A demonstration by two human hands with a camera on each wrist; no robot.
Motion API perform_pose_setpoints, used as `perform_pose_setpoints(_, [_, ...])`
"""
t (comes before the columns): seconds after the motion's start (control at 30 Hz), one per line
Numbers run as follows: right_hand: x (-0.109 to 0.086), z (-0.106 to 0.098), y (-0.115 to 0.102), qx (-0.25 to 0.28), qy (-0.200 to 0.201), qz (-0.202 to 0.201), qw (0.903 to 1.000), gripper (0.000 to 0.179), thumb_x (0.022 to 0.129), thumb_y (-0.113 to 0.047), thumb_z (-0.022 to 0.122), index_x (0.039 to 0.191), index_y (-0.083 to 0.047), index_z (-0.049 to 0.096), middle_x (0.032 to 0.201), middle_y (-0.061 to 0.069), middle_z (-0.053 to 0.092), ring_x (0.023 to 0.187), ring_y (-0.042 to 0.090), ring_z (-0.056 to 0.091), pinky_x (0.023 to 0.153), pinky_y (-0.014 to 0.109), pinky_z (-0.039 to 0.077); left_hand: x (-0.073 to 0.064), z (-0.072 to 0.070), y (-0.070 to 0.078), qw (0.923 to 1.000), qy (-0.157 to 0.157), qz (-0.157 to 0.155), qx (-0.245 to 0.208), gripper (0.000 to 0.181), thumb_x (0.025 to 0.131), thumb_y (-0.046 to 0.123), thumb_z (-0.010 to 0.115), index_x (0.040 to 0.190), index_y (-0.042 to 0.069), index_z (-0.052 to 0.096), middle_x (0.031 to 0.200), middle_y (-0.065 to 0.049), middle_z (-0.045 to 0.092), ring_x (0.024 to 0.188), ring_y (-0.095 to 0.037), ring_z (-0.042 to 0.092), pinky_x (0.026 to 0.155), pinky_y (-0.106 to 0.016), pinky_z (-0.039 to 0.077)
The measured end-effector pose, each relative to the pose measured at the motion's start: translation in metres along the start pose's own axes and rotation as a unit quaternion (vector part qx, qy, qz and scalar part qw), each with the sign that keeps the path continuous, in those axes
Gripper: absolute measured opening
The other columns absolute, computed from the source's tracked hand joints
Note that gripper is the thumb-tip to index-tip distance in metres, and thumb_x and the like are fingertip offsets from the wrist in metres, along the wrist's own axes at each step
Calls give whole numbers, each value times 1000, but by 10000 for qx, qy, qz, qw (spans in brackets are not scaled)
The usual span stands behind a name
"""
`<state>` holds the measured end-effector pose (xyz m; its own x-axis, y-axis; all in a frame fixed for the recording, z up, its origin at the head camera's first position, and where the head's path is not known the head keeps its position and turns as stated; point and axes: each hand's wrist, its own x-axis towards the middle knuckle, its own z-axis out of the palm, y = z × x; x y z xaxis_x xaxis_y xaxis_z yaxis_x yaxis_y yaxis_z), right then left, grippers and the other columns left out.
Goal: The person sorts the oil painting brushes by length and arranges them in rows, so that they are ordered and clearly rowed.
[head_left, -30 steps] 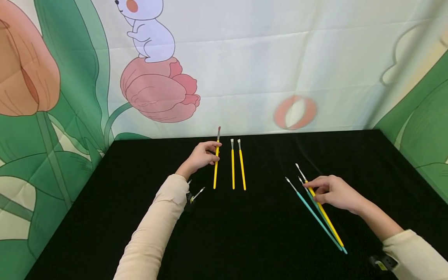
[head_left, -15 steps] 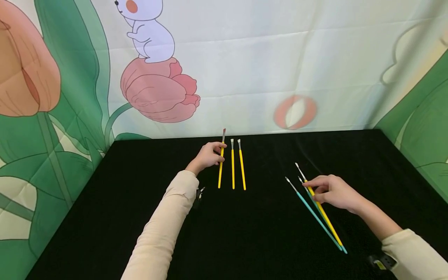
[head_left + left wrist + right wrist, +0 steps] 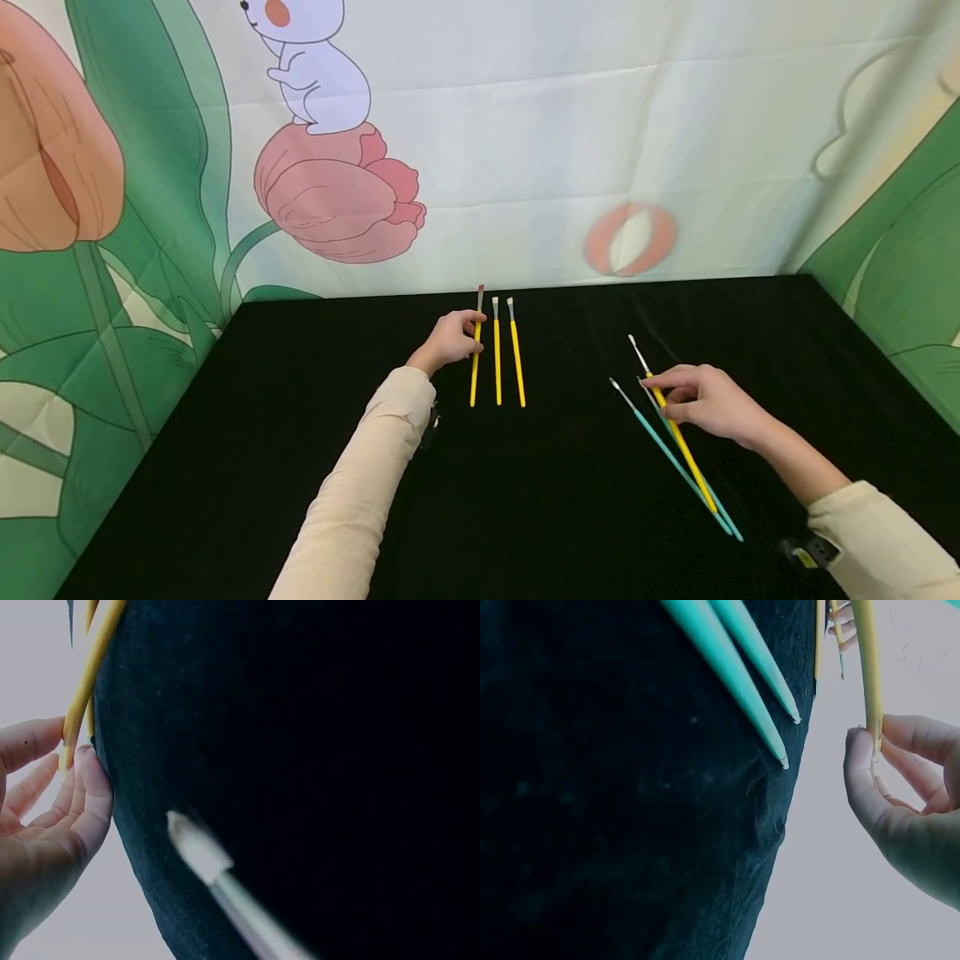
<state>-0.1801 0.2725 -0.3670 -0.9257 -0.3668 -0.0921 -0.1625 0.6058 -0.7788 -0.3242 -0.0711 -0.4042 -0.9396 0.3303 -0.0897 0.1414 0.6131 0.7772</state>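
My left hand [image 3: 452,337] pinches a yellow paintbrush [image 3: 475,379] with a reddish tip, between thumb and fingers. Just to its right lie two yellow paintbrushes [image 3: 498,367] with pale flat bristles, nearly parallel to it. Over on the right, my right hand [image 3: 708,400] grips another yellow paintbrush [image 3: 692,461] with a white tip. Beneath that one, two teal paintbrushes [image 3: 663,446] lie slanted on the cloth, partly covered. The right wrist view shows the yellow handle [image 3: 868,667] in the fingertips, apart from the teal handles [image 3: 720,667].
A blurred paintbrush tip [image 3: 199,847] shows close up in the left wrist view; the left sleeve [image 3: 375,467] mostly hides that area in the head view. Black cloth [image 3: 555,500] covers the table. Behind it hangs a printed curtain [image 3: 525,150] with flowers.
My left hand has moved right with its yellow paintbrush, up beside the two lying ones. The right hand has shifted slightly up and left, its brush's handle end swinging left over the teal ones.
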Motion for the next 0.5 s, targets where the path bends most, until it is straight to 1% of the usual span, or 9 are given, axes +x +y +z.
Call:
perform_pose_setpoints(0.1, [3, 1, -1, 51, 57, -10, 10000, 40, 79, -2, 62, 117, 7, 55, 111, 24, 52, 80, 20, 61, 65, 34, 52, 0, 1, -3, 9999, -7, -109, 106, 47, 81, -3, 62, 126, 2, 51, 100, -16, 55, 76, -21, 56, 65, -29, 51])
perform_pose_setpoints(0.2, [6, 2, -2, 114, 109, -13, 9999, 39, 79, -1, 62, 117, 7, 55, 111, 23, 52, 80, 21, 61, 65, 34, 52, 1, 3, -4, 9997, -3, -161, 171, 46, 81, -2, 63, 125, 2, 52, 100, -16, 55, 77, -22, 56, 67, -29, 51])
perform_pose_setpoints(0.37, [12, 4, -3, 238, 112, -20, 9997, 41, 81, -2, 61, 120, 7, 54, 111, 24, 52, 79, 20, 61, 67, 35, 52, 1, 4, -4, 9996, 8, -140, 262, 45, 81, -2, 64, 124, 1, 53, 100, -17, 55, 82, -23, 55, 70, -30, 50])
perform_pose_setpoints(0.5, [19, 6, -4, 444, 99, -19, 9990, 42, 82, -3, 61, 122, 6, 52, 108, 24, 55, 76, 18, 60, 67, 37, 52, 1, 5, -4, 9984, 45, -112, 561, 44, 79, 1, 66, 122, 2, 55, 102, -15, 55, 88, -24, 53, 75, -31, 49])
